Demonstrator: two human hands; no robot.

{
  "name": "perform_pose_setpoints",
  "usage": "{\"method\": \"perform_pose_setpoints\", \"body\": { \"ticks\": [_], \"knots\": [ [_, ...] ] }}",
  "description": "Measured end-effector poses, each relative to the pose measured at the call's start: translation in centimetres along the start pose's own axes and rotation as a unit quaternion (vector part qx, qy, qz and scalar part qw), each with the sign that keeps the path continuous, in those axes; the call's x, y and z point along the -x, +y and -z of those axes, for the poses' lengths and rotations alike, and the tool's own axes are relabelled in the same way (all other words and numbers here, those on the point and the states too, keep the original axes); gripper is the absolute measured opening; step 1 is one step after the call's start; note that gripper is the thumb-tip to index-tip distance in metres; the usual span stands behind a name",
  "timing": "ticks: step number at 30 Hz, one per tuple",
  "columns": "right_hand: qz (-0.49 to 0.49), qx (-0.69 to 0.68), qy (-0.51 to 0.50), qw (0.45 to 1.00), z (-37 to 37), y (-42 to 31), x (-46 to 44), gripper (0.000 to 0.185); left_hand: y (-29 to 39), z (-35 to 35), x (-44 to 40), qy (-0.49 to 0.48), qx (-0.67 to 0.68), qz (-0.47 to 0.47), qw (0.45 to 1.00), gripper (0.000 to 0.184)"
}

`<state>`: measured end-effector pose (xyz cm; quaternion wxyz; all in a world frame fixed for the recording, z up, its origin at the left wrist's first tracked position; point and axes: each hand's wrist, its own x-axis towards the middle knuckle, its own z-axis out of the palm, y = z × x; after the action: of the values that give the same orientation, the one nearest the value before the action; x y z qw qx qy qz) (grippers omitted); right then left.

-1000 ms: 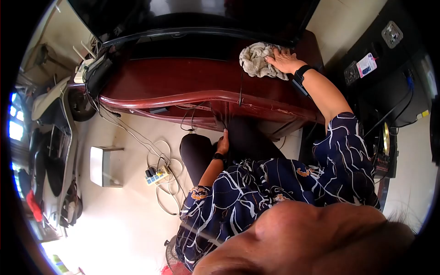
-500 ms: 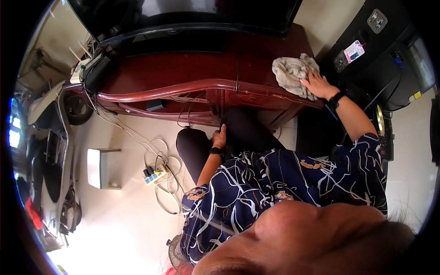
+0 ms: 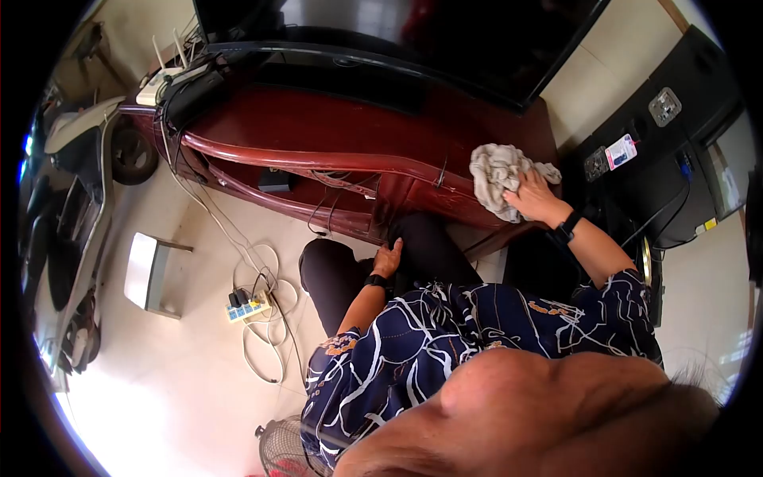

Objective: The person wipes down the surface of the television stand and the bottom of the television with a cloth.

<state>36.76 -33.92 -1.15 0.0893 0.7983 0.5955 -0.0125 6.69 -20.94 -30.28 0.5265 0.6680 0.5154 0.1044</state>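
First, at left, one pale plastic router (image 3: 161, 86) with thin antennas (image 3: 180, 49), on a glossy, curved red-brown surface (image 3: 342, 131); then the left hand (image 3: 387, 261), low against the dark trousers (image 3: 327, 269), whether its fingers hold anything impossible to tell. Next, one thin dark cable (image 3: 442, 173) over the surface's front edge, which a leftward sweep might snag; finally one crumpled, soft off-white cloth (image 3: 494, 176) at the front right edge, liable to slip off if pushed outward, the right hand (image 3: 537, 199) laid on it, fingers extended and slightly parted.
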Motion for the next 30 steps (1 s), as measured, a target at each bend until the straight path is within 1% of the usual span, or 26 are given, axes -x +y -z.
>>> {"method": "perform_pose_setpoints", "body": {
  "ticks": [1, 3, 4, 5, 7, 9, 11, 13, 15, 16, 18, 19, 21, 22, 23, 25, 27, 29, 30],
  "knots": [
    [0.023, -0.009, -0.008, 1.000, 0.6, -1.0, -1.4, 0.082, -0.2, -0.4, -0.1, 0.002, 0.002, 0.003, 1.000, 0.084],
    [0.060, 0.003, 0.017, 0.998, 1.6, -3.3, -4.1, 0.083, -0.7, -1.0, -0.3, 0.017, 0.010, -0.004, 1.000, 0.084],
    [0.071, 0.022, 0.009, 0.997, 2.3, -4.3, -5.4, 0.083, -1.0, -1.4, -0.5, 0.019, 0.008, -0.002, 1.000, 0.084],
    [0.067, 0.034, -0.027, 0.997, 3.0, -5.3, -7.0, 0.083, -1.7, -1.7, -0.9, 0.017, 0.022, -0.019, 0.999, 0.084],
    [0.048, 0.028, -0.025, 0.998, 3.4, -7.1, -10.1, 0.084, -1.8, -1.4, -0.8, 0.011, 0.029, -0.037, 0.999, 0.084],
    [0.035, 0.002, -0.008, 0.999, 3.9, -8.3, -11.9, 0.086, -0.7, -0.5, 0.0, -0.017, 0.012, -0.010, 1.000, 0.085],
    [0.016, 0.000, -0.040, 0.999, 4.3, -8.1, -12.6, 0.090, -0.3, -0.8, -0.3, -0.020, -0.014, -0.008, 1.000, 0.084],
    [0.001, -0.032, -0.028, 0.999, 4.1, -8.2, -12.0, 0.089, -0.3, -1.1, -0.2, -0.030, -0.043, -0.008, 0.999, 0.083],
    [0.002, -0.071, -0.005, 0.997, 3.2, -8.0, -11.9, 0.088, -0.5, -1.4, -0.1, -0.003, -0.033, -0.041, 0.999, 0.083],
    [0.001, -0.081, -0.012, 0.997, 3.0, -7.9, -11.8, 0.087, -0.5, -1.6, -0.1, -0.011, -0.047, -0.045, 0.998, 0.083],
    [0.004, -0.089, -0.018, 0.996, 3.1, -8.0, -11.3, 0.086, -0.6, -1.8, -0.1, -0.005, -0.020, -0.058, 0.998, 0.083],
    [-0.003, -0.101, -0.015, 0.995, 3.2, -7.9, -10.6, 0.086, -0.7, -1.6, -0.1, -0.008, -0.033, -0.060, 0.998, 0.083],
    [0.018, -0.080, 0.020, 0.996, 2.8, -7.8, -10.0, 0.084, 0.1, -0.6, 0.3, -0.027, -0.072, -0.029, 0.997, 0.084],
    [0.026, -0.059, 0.027, 0.998, 2.5, -7.5, -9.3, 0.083, 0.5, -0.3, 0.5, -0.026, -0.083, -0.031, 0.996, 0.084],
    [0.044, -0.057, 0.061, 0.996, 1.7, -7.0, -8.6, 0.083, 0.8, -0.3, 0.8, -0.014, -0.091, -0.023, 0.995, 0.083],
    [0.075, -0.055, 0.029, 0.995, 1.9, -5.8, -6.0, 0.083, 1.3, -0.1, 1.2, -0.002, -0.102, -0.019, 0.995, 0.082],
    [0.101, -0.023, 0.062, 0.993, 1.2, -4.0, -3.0, 0.085, 1.8, 0.1, 1.6, -0.003, -0.120, -0.006, 0.993, 0.081],
    [0.091, -0.001, 0.045, 0.995, 0.8, -1.9, -0.3, 0.087, 1.7, 0.0, 1.4, -0.007, -0.130, -0.007, 0.991, 0.080],
    [0.066, -0.001, 0.043, 0.997, 0.5, -0.9, 1.1, 0.087, 1.8, 0.0, 1.6, 0.001, -0.132, -0.009, 0.991, 0.080]
  ]
}}
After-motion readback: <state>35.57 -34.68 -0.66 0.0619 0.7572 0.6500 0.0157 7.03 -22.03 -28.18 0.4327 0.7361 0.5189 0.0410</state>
